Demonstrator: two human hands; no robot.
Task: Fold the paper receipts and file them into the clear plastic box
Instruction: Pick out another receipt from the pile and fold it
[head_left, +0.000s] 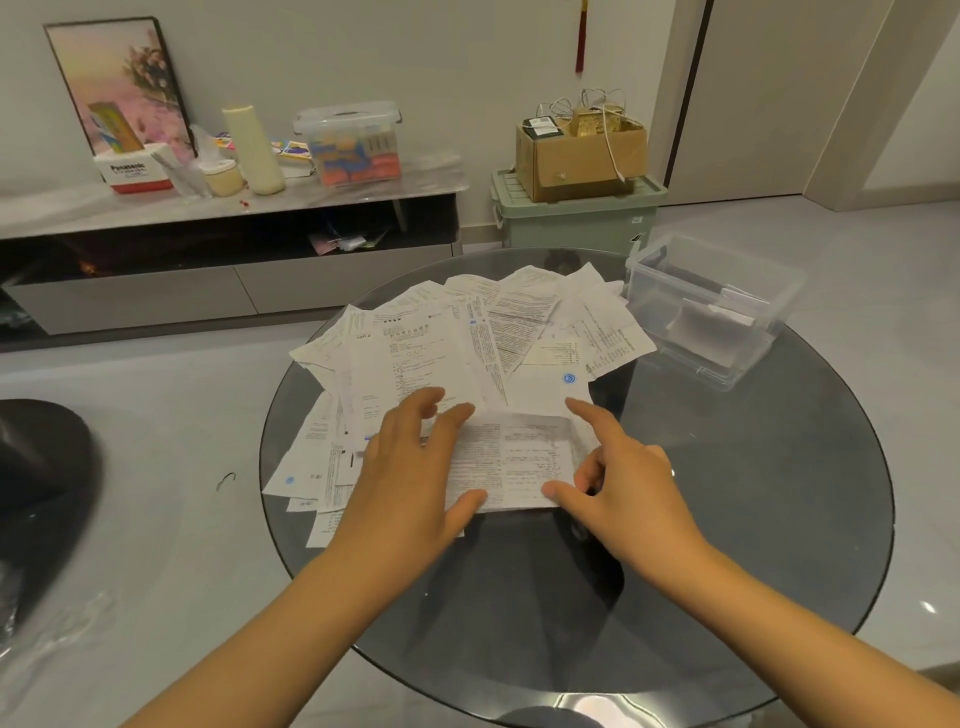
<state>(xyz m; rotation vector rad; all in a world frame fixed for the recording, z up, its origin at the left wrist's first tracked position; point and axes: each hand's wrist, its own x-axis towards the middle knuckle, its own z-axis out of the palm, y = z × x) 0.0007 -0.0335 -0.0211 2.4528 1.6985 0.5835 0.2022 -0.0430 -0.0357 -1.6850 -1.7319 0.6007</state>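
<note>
A loose pile of white paper receipts (441, 338) covers the far half of a round dark glass table (753, 519). At its near edge lies a folded receipt (511, 457). My left hand (410, 478) rests on the folded receipt's left side with fingers spread and nearly straight. My right hand (618, 478) touches its right side, forefinger stretched out, thumb on the lower edge. The clear plastic box (711, 306) stands open at the table's far right edge, with a few folded papers inside.
Behind the table a green storage bin (576, 218) carries a cardboard box (582, 150). A low TV cabinet (208, 249) at the back left holds a lidded plastic box, a cream bottle and a framed picture. A dark seat (41, 467) is at the left.
</note>
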